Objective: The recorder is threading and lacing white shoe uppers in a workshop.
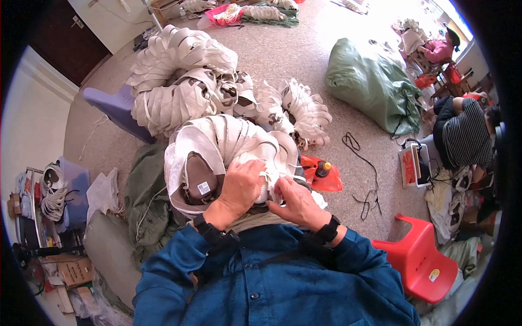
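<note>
A bundle of nested off-white shoe uppers [217,136] rests in front of my body. On its right side, a mesh upper [266,155] with a pale lace lies under my fingers. My left hand [243,182] is closed on this upper beside the lace, knuckles up. Just to its right, my right hand [299,201] pinches the same upper near its edge, its fingertips partly hidden. An upper with a brown lining [194,176] and a small white label faces up left of my left hand.
Beyond lie more bundled uppers [185,54], beside a purple chair [117,108]. A dark bottle [323,169] sits on a red plastic bag [331,182]. A green sack [367,81] stands farther right, a red stool [421,261] nearer. Two other people [465,133] sit at the right.
</note>
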Demonstrator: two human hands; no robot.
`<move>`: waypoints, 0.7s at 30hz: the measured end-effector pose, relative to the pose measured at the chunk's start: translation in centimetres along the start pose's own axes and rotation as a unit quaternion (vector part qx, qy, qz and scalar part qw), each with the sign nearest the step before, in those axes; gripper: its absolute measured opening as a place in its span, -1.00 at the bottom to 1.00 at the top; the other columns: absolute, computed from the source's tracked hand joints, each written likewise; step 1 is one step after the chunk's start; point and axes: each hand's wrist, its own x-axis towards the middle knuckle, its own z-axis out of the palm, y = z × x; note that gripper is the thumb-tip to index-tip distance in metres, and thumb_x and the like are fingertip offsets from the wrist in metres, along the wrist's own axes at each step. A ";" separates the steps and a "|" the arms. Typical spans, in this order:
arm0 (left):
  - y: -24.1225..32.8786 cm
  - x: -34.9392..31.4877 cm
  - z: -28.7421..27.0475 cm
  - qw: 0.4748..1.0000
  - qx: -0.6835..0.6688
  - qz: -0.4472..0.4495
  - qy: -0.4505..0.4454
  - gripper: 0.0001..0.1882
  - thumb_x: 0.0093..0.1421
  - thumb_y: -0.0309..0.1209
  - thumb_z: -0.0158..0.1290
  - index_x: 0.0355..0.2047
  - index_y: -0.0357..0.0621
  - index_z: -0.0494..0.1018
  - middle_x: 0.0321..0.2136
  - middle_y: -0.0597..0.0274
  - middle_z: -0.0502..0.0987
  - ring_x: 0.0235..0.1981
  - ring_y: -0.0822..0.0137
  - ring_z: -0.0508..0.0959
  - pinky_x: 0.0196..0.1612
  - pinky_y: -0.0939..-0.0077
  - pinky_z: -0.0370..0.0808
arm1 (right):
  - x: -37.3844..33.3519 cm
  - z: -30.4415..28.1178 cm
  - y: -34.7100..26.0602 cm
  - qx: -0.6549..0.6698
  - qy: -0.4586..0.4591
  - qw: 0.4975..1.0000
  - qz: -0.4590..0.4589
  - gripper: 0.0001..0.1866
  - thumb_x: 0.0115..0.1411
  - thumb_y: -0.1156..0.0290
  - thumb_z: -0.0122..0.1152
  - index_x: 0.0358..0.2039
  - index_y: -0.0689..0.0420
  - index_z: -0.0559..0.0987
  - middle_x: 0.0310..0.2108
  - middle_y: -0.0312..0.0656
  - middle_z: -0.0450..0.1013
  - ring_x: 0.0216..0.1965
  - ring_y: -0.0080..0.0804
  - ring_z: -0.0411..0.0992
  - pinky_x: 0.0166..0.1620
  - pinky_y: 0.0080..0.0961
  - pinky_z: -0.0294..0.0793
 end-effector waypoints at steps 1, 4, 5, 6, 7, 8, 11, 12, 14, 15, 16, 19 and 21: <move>0.0 0.0 -0.6 1.000 0.002 0.000 0.000 -0.78 0.16 -0.43 0.05 -0.17 -0.19 0.48 -0.26 0.11 0.56 -0.24 0.05 0.55 -0.12 0.19 0.38 | 0.2 -0.2 0.2 0.001 0.000 1.000 -0.002 -0.68 0.08 0.31 0.30 -0.30 0.24 0.41 -0.36 -0.01 0.41 -0.34 -0.08 0.44 -0.26 -0.25 0.44; 0.6 0.0 -2.2 0.993 -0.086 -0.078 0.006 -0.72 0.19 -0.40 0.05 -0.10 -0.22 0.47 -0.19 0.07 0.54 -0.19 0.01 0.54 -0.07 0.16 0.37 | 1.9 -1.2 0.6 0.083 0.063 0.994 0.015 -0.81 0.29 0.37 0.11 -0.20 0.24 0.49 -0.26 0.05 0.47 -0.27 -0.07 0.48 -0.19 -0.31 0.47; 1.1 0.2 -2.6 0.998 -0.039 -0.039 0.028 -0.72 0.22 -0.39 0.03 -0.08 -0.23 0.47 -0.20 0.05 0.53 -0.19 0.00 0.52 -0.08 0.18 0.38 | 2.7 -1.2 0.5 0.108 0.092 0.989 -0.040 -0.80 0.31 0.39 0.10 -0.14 0.24 0.50 -0.26 0.00 0.49 -0.27 -0.13 0.50 -0.18 -0.35 0.47; 1.5 0.6 -3.2 0.999 0.009 0.002 0.052 -0.72 0.25 -0.38 0.02 -0.07 -0.24 0.46 -0.20 0.02 0.52 -0.18 -0.01 0.51 -0.08 0.19 0.39 | 3.6 -1.1 0.3 0.133 0.121 0.979 -0.097 -0.78 0.32 0.41 0.10 -0.09 0.24 0.50 -0.26 -0.06 0.52 -0.27 -0.19 0.51 -0.16 -0.39 0.48; 1.9 0.9 -3.7 0.999 0.010 0.003 0.051 -0.72 0.25 -0.38 0.02 -0.07 -0.24 0.46 -0.20 0.02 0.52 -0.18 -0.01 0.51 -0.08 0.19 0.39 | 3.8 -1.0 -0.2 0.134 0.122 0.979 -0.097 -0.78 0.32 0.41 0.10 -0.09 0.24 0.50 -0.26 -0.06 0.52 -0.27 -0.19 0.51 -0.16 -0.39 0.48; 2.3 1.1 -4.1 0.997 -0.002 0.010 0.072 -0.73 0.26 -0.40 0.02 -0.07 -0.25 0.46 -0.21 0.00 0.51 -0.19 0.01 0.51 -0.10 0.22 0.41 | 4.0 -1.1 -0.9 0.270 0.038 0.960 -0.058 -0.77 0.33 0.40 0.09 -0.06 0.23 0.50 -0.26 -0.14 0.52 -0.26 -0.29 0.51 -0.16 -0.44 0.48; 2.4 0.3 -5.5 0.996 -0.060 -0.025 0.063 -0.75 0.26 -0.45 0.03 -0.07 -0.26 0.45 -0.23 -0.02 0.49 -0.20 0.06 0.51 -0.13 0.29 0.44 | 3.8 -3.8 -2.2 0.502 -0.072 0.859 0.074 -0.83 0.37 0.40 0.06 -0.11 0.17 0.51 -0.35 -0.31 0.52 -0.31 -0.57 0.49 -0.21 -0.60 0.48; 2.5 -0.5 -6.5 0.992 -0.107 -0.061 0.031 -0.76 0.24 -0.49 0.05 -0.08 -0.27 0.45 -0.23 -0.01 0.48 -0.21 0.10 0.52 -0.15 0.32 0.45 | 3.5 -5.4 -1.8 0.504 -0.047 0.859 0.073 -0.87 0.37 0.41 0.06 -0.14 0.15 0.50 -0.39 -0.31 0.52 -0.35 -0.59 0.49 -0.24 -0.63 0.48; 3.0 -2.9 -7.8 0.981 -0.155 -0.114 -0.031 -0.72 0.19 -0.54 0.12 -0.06 -0.28 0.45 -0.24 0.06 0.49 -0.19 0.27 0.54 -0.10 0.42 0.47 | 2.2 -8.2 -0.5 0.588 0.032 0.805 0.071 -0.92 0.37 0.41 0.07 -0.20 0.11 0.48 -0.48 -0.34 0.49 -0.42 -0.61 0.48 -0.32 -0.66 0.45; 2.8 -4.5 -7.7 0.958 -0.225 -0.163 -0.075 -0.68 0.21 -0.48 0.14 -0.03 -0.28 0.45 -0.20 0.06 0.50 -0.17 0.27 0.54 -0.08 0.42 0.48 | 1.2 -9.9 0.0 0.587 0.073 0.802 0.082 -0.92 0.37 0.40 0.08 -0.19 0.10 0.47 -0.49 -0.36 0.46 -0.46 -0.63 0.43 -0.35 -0.68 0.42; 2.7 -5.9 -7.3 0.925 -0.294 -0.210 -0.118 -0.63 0.22 -0.41 0.17 0.01 -0.27 0.44 -0.16 0.06 0.52 -0.15 0.27 0.55 -0.06 0.42 0.49 | 0.2 -11.6 0.7 0.584 0.113 0.799 0.092 -0.92 0.38 0.39 0.08 -0.19 0.10 0.46 -0.50 -0.38 0.42 -0.49 -0.66 0.39 -0.39 -0.70 0.38; 2.2 -9.4 -5.2 0.826 -0.414 -0.365 -0.113 -0.57 0.27 -0.40 0.15 0.08 -0.35 0.38 -0.07 0.07 0.52 -0.07 0.36 0.53 0.03 0.48 0.49 | -3.5 -14.8 5.0 0.610 0.232 0.751 0.101 -0.91 0.40 0.38 0.05 -0.14 0.08 0.44 -0.44 -0.41 0.34 -0.56 -0.70 0.20 -0.45 -0.71 0.26; 1.9 -10.4 -3.6 0.792 -0.478 -0.376 -0.052 -0.54 0.27 -0.44 0.14 0.12 -0.36 0.34 -0.03 0.06 0.51 -0.05 0.35 0.53 0.06 0.46 0.49 | -6.1 -16.7 7.6 0.624 0.295 0.716 0.107 -0.92 0.41 0.40 0.04 -0.16 0.09 0.45 -0.40 -0.40 0.35 -0.54 -0.70 0.22 -0.45 -0.71 0.27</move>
